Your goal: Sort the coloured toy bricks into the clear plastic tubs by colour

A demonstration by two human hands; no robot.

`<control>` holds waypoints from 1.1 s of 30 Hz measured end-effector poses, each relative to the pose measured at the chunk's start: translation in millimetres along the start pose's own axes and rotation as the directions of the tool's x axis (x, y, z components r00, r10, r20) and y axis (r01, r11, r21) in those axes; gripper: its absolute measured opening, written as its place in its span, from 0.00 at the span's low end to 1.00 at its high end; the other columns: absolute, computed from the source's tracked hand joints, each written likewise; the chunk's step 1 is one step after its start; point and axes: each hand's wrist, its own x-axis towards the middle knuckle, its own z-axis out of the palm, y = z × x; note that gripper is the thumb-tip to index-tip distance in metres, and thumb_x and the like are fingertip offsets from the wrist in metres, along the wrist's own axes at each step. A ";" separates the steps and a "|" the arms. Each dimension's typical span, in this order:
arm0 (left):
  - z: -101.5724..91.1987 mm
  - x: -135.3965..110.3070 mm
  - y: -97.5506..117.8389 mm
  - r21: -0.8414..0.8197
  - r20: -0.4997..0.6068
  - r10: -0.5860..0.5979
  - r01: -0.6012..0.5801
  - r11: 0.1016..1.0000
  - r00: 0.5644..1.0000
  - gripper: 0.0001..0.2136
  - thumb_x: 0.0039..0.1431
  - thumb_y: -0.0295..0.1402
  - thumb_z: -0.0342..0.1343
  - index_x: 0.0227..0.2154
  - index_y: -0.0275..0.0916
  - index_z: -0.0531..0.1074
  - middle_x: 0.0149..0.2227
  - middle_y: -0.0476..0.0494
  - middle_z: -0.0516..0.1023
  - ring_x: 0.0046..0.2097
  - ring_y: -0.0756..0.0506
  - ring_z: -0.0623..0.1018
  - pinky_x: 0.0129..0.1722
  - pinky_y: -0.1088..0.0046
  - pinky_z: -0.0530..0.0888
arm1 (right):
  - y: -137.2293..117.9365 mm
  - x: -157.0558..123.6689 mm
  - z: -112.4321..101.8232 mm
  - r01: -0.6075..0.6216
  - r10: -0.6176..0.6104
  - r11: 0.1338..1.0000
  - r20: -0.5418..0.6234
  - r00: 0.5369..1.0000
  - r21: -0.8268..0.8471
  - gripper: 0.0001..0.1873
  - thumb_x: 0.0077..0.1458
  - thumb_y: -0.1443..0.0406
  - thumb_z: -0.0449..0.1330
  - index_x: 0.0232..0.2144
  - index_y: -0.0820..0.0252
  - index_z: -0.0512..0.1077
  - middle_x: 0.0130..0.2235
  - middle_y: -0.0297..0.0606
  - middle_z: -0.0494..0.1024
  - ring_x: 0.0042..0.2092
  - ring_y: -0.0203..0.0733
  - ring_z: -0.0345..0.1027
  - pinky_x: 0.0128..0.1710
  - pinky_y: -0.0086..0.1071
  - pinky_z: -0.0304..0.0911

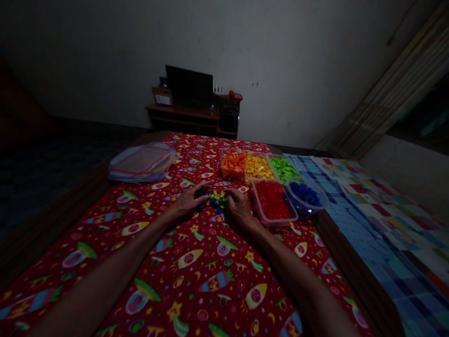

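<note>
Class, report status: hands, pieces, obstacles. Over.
Left hand and right hand flanking small green and blue plastic pieces; grip unclear. Possible obstacle: clear plastic tub of red pieces beside right hand.

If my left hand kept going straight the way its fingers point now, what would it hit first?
Probably the small pile of green and blue pieces between your left hand and right hand; exact depth is unclear.

- The room light is weak.
- A grey wall (280,56) stands behind a brown desk (182,110) with a dark monitor (189,86).
- At right, a pale curtain (382,96) hangs beside a dark window (426,114).
- The left floor (77,154) looks bluish.
</note>
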 end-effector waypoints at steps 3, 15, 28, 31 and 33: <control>-7.1 -2.1 -3.9 0.077 0.005 0.021 -0.022 0.997 1.000 0.27 0.50 0.48 0.56 0.50 0.37 0.72 0.49 0.36 0.78 0.49 0.38 0.77 0.49 0.58 0.73 | -14.6 -8.0 -4.1 0.134 -0.086 0.971 0.232 0.969 -0.199 0.13 0.60 0.64 0.53 0.45 0.60 0.73 0.40 0.43 0.78 0.40 0.42 0.70 0.40 0.32 0.62; -26.0 -10.2 23.1 0.410 -0.026 0.023 -0.010 0.912 0.999 0.17 0.48 0.42 0.53 0.38 0.39 0.75 0.39 0.42 0.80 0.41 0.41 0.78 0.41 0.67 0.74 | -26.3 -7.8 -16.5 0.218 -0.065 0.869 0.332 0.941 -0.445 0.10 0.64 0.66 0.48 0.37 0.64 0.68 0.33 0.40 0.71 0.32 0.37 0.60 0.33 0.30 0.51; -42.7 -15.9 1.1 0.582 0.175 -0.043 -0.068 0.811 0.984 0.13 0.48 0.45 0.55 0.29 0.41 0.76 0.30 0.45 0.78 0.32 0.45 0.75 0.32 0.73 0.70 | -30.9 -35.1 -21.5 0.337 -0.233 0.928 0.457 0.858 -0.159 0.13 0.59 0.72 0.48 0.45 0.57 0.64 0.44 0.43 0.69 0.47 0.43 0.60 0.49 0.38 0.59; -37.1 -15.8 -2.0 0.609 0.143 -0.056 -0.044 0.792 0.988 0.11 0.47 0.43 0.57 0.28 0.41 0.76 0.30 0.45 0.78 0.32 0.45 0.74 0.32 0.73 0.70 | -32.1 -25.2 -20.5 0.264 -0.163 0.949 0.450 0.878 -0.172 0.13 0.58 0.71 0.49 0.45 0.59 0.64 0.39 0.41 0.70 0.41 0.42 0.62 0.44 0.36 0.62; -35.3 -15.4 -4.1 0.614 0.136 -0.071 -0.028 0.789 0.988 0.10 0.47 0.42 0.58 0.28 0.41 0.76 0.32 0.45 0.78 0.33 0.44 0.75 0.34 0.73 0.71 | -30.3 -19.3 -16.7 0.254 -0.159 0.952 0.437 0.885 -0.169 0.16 0.58 0.71 0.48 0.49 0.60 0.62 0.40 0.42 0.71 0.42 0.42 0.63 0.45 0.36 0.62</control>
